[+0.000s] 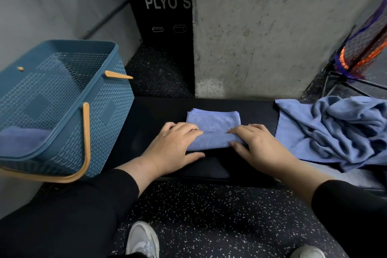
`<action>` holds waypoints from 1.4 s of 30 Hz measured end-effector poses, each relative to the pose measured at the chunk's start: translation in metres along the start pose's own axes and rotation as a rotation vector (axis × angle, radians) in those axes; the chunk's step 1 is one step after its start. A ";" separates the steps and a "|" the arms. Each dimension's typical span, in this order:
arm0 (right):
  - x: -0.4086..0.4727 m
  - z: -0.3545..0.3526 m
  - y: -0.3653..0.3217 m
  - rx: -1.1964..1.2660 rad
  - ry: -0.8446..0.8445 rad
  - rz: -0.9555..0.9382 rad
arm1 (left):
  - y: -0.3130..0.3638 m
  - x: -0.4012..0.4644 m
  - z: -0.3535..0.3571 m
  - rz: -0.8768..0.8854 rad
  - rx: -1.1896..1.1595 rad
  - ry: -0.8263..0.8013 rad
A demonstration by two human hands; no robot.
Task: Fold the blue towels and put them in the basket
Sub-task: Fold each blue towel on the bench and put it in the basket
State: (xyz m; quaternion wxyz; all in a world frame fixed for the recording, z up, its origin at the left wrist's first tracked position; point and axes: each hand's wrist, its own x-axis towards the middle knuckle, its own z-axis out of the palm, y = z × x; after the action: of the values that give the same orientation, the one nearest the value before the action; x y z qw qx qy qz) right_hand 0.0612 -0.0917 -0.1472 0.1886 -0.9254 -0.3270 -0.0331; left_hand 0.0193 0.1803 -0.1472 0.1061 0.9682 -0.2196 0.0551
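A small folded blue towel (212,123) lies on the dark bench (150,115) in front of me. My left hand (173,148) grips its near left edge, fingers on top and thumb underneath. My right hand (257,146) grips the near right edge the same way. The near edge is rolled up slightly between both hands. A heap of unfolded blue towels (335,130) lies at the right end of the bench. The blue basket (104,115) with orange handles stands at the left, holding a folded blue towel (23,138) at its bottom.
A concrete pillar (272,37) rises right behind the bench. A black plyo box (163,6) stands behind, left of the pillar. A netted orange and purple stand (360,52) is at the far right. My legs and shoes are over the speckled floor (219,216).
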 end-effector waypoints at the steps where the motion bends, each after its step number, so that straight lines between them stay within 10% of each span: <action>1: 0.000 -0.003 -0.002 0.002 0.001 0.006 | 0.001 0.001 -0.001 -0.026 -0.039 0.025; 17: 0.023 -0.024 -0.016 0.252 -0.017 0.300 | -0.002 0.019 -0.021 -0.493 -0.695 0.063; 24: 0.037 -0.003 -0.012 -0.010 0.007 0.145 | -0.008 0.022 -0.010 -0.087 -0.094 0.048; 29: 0.035 -0.004 -0.008 -0.033 -0.160 0.114 | -0.013 0.013 -0.004 -0.182 -0.127 -0.247; 42: 0.058 -0.040 -0.034 0.137 -0.537 0.295 | -0.005 0.015 -0.023 -0.199 -0.190 -0.340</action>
State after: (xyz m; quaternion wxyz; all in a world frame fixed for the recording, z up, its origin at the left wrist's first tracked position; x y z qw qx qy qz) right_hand 0.0884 -0.0479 -0.0887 0.1604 -0.9236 -0.2287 0.2625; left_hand 0.0340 0.1839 -0.1234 0.1630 0.9662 -0.1418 -0.1406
